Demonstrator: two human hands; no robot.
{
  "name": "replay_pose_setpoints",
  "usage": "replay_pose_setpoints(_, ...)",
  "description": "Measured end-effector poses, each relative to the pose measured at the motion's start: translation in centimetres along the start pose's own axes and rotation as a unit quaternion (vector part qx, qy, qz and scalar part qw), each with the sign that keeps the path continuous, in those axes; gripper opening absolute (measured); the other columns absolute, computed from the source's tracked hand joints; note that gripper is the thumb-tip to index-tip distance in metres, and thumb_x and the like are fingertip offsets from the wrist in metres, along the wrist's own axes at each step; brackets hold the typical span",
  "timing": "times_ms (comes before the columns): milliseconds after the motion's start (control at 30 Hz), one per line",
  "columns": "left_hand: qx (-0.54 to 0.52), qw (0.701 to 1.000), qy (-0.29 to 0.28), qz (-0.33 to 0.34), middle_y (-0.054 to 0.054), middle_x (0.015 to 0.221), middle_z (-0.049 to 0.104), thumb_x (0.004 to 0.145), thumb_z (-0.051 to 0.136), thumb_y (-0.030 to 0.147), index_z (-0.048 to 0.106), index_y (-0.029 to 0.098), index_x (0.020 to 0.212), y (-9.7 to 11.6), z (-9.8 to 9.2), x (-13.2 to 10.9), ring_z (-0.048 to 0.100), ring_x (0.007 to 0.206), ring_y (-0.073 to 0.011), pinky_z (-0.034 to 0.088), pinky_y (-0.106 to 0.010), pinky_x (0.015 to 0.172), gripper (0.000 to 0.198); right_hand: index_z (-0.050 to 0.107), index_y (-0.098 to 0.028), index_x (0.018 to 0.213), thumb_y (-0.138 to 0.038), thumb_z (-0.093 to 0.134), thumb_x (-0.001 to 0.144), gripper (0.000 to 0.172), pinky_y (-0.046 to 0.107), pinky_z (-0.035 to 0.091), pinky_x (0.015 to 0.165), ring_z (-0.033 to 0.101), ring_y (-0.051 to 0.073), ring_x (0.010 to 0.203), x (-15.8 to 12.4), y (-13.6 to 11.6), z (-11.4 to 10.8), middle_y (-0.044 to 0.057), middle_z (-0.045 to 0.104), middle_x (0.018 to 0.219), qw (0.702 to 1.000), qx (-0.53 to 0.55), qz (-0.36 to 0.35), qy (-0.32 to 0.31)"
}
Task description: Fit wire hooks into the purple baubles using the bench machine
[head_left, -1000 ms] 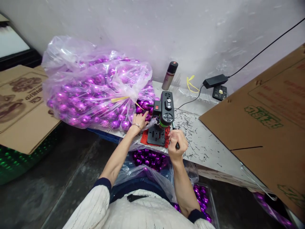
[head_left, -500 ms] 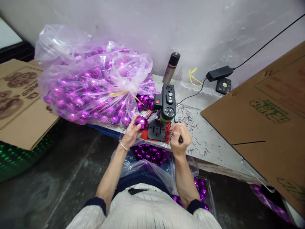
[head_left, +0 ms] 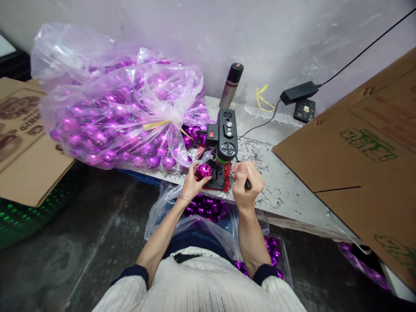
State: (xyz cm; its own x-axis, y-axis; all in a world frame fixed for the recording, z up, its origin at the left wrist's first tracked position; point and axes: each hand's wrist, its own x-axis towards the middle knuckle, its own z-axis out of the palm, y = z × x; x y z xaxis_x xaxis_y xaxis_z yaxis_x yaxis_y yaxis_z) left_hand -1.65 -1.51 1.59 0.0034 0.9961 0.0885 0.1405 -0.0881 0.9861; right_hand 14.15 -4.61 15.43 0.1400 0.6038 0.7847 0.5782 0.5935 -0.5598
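A shiny purple faceted ball (head_left: 205, 170) is pinched in the fingers of my left hand (head_left: 193, 182), over the black base plate (head_left: 217, 180) of a small bench press (head_left: 227, 135). The press has a black head with two round grilles, a red switch at its left and a green band below. My right hand (head_left: 247, 184) is wrapped in a fist round the press's lever handle (head_left: 248, 185), whose dark end shows past the fingers. More purple balls (head_left: 206, 207) lie in an open clear plastic bag (head_left: 182, 225) at my lap.
A large tied bag of purple balls (head_left: 123, 117) fills the table's left side. A spray can (head_left: 232, 85) and a power adapter (head_left: 299, 92) are at the back. Cardboard boxes stand right (head_left: 364, 173) and left (head_left: 29, 143). Dark wire bits litter the table (head_left: 276, 190).
My left hand has moved right, bringing the purple ball in from beside the press to over its base plate. My right hand stays on the lever handle.
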Motion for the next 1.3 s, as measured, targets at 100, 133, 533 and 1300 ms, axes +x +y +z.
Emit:
replay_pose_setpoints(100,0.081,0.995,0.003,0.056,-0.013,0.117,0.071,0.072,0.086,0.049,0.057,0.019,0.127,-0.5,0.3,0.4,0.069,0.108,-0.0296,0.054,-0.046,0.098,0.07,0.052,-0.023,0.07,-0.018,0.045,0.098,0.03,0.031,0.043,0.062,0.057,0.014,0.064,-0.3,0.1,0.0,-0.001,0.055,0.065,1.0,-0.008,-0.001,-0.003)
replay_pose_setpoints(133,0.104,0.991,0.003,0.08,-0.012,0.117,0.071,0.072,0.087,0.049,0.059,0.019,0.125,-0.5,0.4,0.5,0.069,0.108,-0.0302,0.054,-0.046,0.098,0.067,0.052,-0.023,0.07,-0.019,0.045,0.098,0.029,0.031,0.044,0.062,0.057,0.014,0.065,-0.4,0.2,0.0,0.0,0.056,0.065,1.0,-0.009,-0.001,-0.004)
replay_pose_setpoints(533,0.113,0.98,-0.037,0.157,-0.012,0.123,0.066,0.081,0.079,0.044,0.061,0.022,0.13,-0.3,1.4,1.2,0.063,0.117,-0.0293,0.049,-0.048,0.105,0.057,0.052,-0.022,0.073,-0.014,0.044,0.097,0.027,0.03,0.043,0.062,0.056,0.014,0.066,-0.7,0.3,-0.1,0.0,0.057,0.068,1.0,-0.008,-0.016,-0.011)
replay_pose_setpoints(1300,0.196,0.968,-0.043,0.149,-0.014,0.132,0.064,0.076,0.084,0.049,0.058,0.02,0.137,-2.1,2.6,1.6,0.061,0.125,-0.0308,0.05,-0.047,0.107,0.072,0.049,-0.023,0.074,-0.022,0.038,0.101,0.029,0.032,0.047,0.065,0.055,0.013,0.061,-5.9,3.9,1.9,0.0,0.059,0.069,0.996,-0.025,-0.081,0.039)
